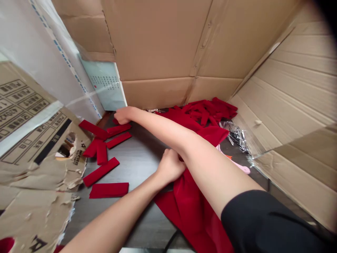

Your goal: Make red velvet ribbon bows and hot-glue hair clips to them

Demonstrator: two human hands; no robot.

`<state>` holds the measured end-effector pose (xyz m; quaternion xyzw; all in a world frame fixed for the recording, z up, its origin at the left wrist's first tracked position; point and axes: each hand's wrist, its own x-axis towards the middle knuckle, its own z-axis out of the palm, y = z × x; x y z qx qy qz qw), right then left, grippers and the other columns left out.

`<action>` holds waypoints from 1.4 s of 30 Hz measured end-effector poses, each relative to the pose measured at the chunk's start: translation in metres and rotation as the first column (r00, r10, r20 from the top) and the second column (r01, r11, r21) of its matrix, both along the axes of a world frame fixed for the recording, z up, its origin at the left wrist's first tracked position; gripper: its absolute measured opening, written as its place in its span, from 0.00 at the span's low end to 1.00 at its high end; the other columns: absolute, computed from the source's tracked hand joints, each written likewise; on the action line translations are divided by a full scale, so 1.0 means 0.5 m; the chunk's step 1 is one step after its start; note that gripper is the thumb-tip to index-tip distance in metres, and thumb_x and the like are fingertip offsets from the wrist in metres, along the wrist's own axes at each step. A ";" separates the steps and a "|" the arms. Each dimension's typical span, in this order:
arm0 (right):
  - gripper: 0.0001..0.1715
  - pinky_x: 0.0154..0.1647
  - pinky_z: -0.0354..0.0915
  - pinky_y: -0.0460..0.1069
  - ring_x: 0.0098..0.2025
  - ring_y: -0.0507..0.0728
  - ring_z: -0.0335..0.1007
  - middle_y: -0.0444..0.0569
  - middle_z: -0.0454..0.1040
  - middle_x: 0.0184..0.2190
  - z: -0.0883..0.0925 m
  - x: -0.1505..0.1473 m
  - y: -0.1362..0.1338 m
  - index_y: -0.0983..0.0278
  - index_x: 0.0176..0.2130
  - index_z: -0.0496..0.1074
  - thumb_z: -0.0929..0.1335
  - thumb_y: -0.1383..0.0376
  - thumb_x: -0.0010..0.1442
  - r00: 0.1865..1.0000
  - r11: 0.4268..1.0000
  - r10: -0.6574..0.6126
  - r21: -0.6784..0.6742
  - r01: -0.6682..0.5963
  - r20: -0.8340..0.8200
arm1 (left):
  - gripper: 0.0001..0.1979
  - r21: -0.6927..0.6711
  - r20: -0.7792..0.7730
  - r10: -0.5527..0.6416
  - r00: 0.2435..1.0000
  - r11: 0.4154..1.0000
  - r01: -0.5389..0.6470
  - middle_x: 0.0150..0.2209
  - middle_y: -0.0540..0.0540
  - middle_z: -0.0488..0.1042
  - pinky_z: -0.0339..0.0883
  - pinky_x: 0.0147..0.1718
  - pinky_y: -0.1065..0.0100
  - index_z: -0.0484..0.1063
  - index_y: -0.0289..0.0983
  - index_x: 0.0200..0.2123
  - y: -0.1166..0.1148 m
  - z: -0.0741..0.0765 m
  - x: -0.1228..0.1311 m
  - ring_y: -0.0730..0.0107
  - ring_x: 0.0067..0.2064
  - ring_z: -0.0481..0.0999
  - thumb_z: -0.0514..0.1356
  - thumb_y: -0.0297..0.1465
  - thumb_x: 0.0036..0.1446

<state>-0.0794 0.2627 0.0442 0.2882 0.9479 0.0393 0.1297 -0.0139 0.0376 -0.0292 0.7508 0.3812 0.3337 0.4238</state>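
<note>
While my right arm is lying across my body, its black short sleeve point(263, 221) showing at the lower right, my right hand point(123, 115) is resting in a loose fist near the far edge of a dark wood-grain tabletop point(142, 165), and I cannot tell whether it is pinching anything. My left hand point(170, 167) is sitting curled on a large, crumpled sheet of dark red velvet cloth point(189, 214), just under my right forearm, but its fingers are out of sight, so I cannot tell whether it is gripping the cloth or only pressing on it. To the left of both hands, flat rectangular red velvet strips point(101, 172) are lying scattered on the tabletop, the nearest almost at my right hand. Beyond my right forearm, a heap of folded red velvet fabric point(207, 112) is piling up against a tall brown corrugated cardboard panel point(158, 42). Just right of my left hand, a pink plastic piece point(237, 165) and a crumpled clear plastic bag point(235, 135) are lying near another cardboard panel point(289, 80). A torn, printed cardboard carton flap point(39, 168) is sagging at the left, so these panels are forming a box-like enclosure around the cloth, strips and bag.
</note>
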 end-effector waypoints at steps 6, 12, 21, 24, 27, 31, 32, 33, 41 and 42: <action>0.39 0.41 0.72 0.53 0.48 0.66 0.76 0.63 0.75 0.52 0.020 0.024 -0.065 0.74 0.55 0.72 0.65 0.46 0.60 0.998 0.987 -0.065 -0.147 0.064 -0.007 | 0.01 -0.031 -0.033 0.006 0.999 0.999 -0.007 0.28 0.46 0.78 0.66 0.30 0.67 0.72 0.35 0.26 -0.002 -0.009 0.001 0.63 0.31 0.77 0.60 0.25 0.46; 0.56 0.49 0.73 0.55 0.56 0.69 0.71 0.64 0.68 0.60 0.018 0.022 -0.140 0.74 0.60 0.67 0.70 0.36 0.48 0.994 0.987 -0.065 -0.142 0.077 0.083 | 0.04 -0.031 -0.025 0.024 0.999 0.999 -0.025 0.27 0.47 0.77 0.63 0.28 0.68 0.72 0.34 0.29 0.000 -0.010 0.001 0.65 0.30 0.74 0.62 0.26 0.45; 0.26 0.49 0.72 0.58 0.53 0.69 0.73 0.66 0.72 0.55 -0.009 0.049 -0.213 0.74 0.57 0.68 0.68 0.74 0.58 0.999 0.996 0.029 0.083 -0.031 0.027 | 0.05 -0.030 -0.036 0.028 0.999 0.999 -0.029 0.27 0.49 0.74 0.61 0.28 0.69 0.70 0.35 0.29 -0.001 -0.011 0.003 0.67 0.30 0.72 0.61 0.26 0.46; 0.22 0.46 0.73 0.55 0.50 0.66 0.76 0.64 0.76 0.50 0.003 0.078 -0.211 0.72 0.52 0.72 0.70 0.75 0.57 0.999 0.995 0.022 0.094 -0.026 0.046 | 0.02 -0.033 -0.069 0.026 0.997 0.999 -0.028 0.25 0.49 0.74 0.60 0.28 0.68 0.71 0.35 0.27 -0.003 -0.010 0.001 0.68 0.28 0.71 0.61 0.28 0.47; 0.20 0.43 0.74 0.55 0.49 0.65 0.76 0.62 0.75 0.52 0.043 0.142 -0.196 0.69 0.54 0.71 0.67 0.73 0.62 0.999 0.987 -0.040 0.154 0.037 0.016 | 0.03 -0.042 -0.107 0.025 0.994 0.999 -0.030 0.25 0.49 0.75 0.60 0.28 0.68 0.74 0.35 0.27 -0.002 -0.008 -0.001 0.68 0.28 0.71 0.61 0.29 0.48; 0.17 0.49 0.70 0.60 0.51 0.68 0.75 0.67 0.77 0.48 0.111 0.299 -0.157 0.74 0.52 0.73 0.66 0.73 0.64 0.972 0.932 -0.234 0.286 0.221 0.011 | 0.05 -0.052 -0.144 0.030 0.989 0.998 -0.038 0.25 0.48 0.75 0.59 0.28 0.68 0.75 0.35 0.28 0.000 -0.007 0.002 0.68 0.28 0.71 0.61 0.31 0.48; 0.17 0.52 0.67 0.62 0.55 0.68 0.73 0.66 0.76 0.50 0.124 0.342 -0.145 0.74 0.52 0.73 0.65 0.70 0.66 0.932 0.875 -0.359 0.363 0.321 0.040 | 0.05 -0.052 -0.147 0.032 0.989 0.998 -0.040 0.26 0.48 0.76 0.59 0.28 0.68 0.75 0.36 0.28 0.000 -0.006 0.003 0.68 0.28 0.71 0.61 0.31 0.48; 0.18 0.53 0.65 0.64 0.58 0.69 0.70 0.67 0.75 0.51 0.136 0.381 -0.133 0.75 0.51 0.74 0.65 0.66 0.67 0.853 0.787 -0.518 0.426 0.446 0.066 | 0.05 -0.051 -0.149 0.033 0.988 0.998 -0.041 0.26 0.48 0.76 0.59 0.28 0.68 0.75 0.36 0.28 -0.001 -0.006 0.005 0.68 0.28 0.71 0.61 0.31 0.48; 0.41 0.51 0.69 0.56 0.53 0.67 0.74 0.65 0.73 0.55 0.115 0.296 -0.152 0.73 0.58 0.69 0.73 0.49 0.56 0.913 0.910 -0.403 0.078 0.407 -0.058 | 0.04 -0.047 -0.141 0.038 0.989 0.998 -0.045 0.25 0.48 0.75 0.59 0.28 0.68 0.74 0.36 0.28 -0.003 -0.009 0.012 0.68 0.28 0.71 0.62 0.31 0.48; 0.46 0.52 0.69 0.54 0.56 0.67 0.72 0.64 0.71 0.58 0.099 0.243 -0.165 0.73 0.62 0.65 0.73 0.48 0.55 0.958 0.968 -0.247 0.011 0.251 -0.144 | 0.04 -0.046 -0.136 0.032 0.990 0.998 -0.038 0.25 0.49 0.75 0.59 0.28 0.68 0.74 0.36 0.27 -0.003 -0.010 0.011 0.68 0.28 0.71 0.62 0.31 0.48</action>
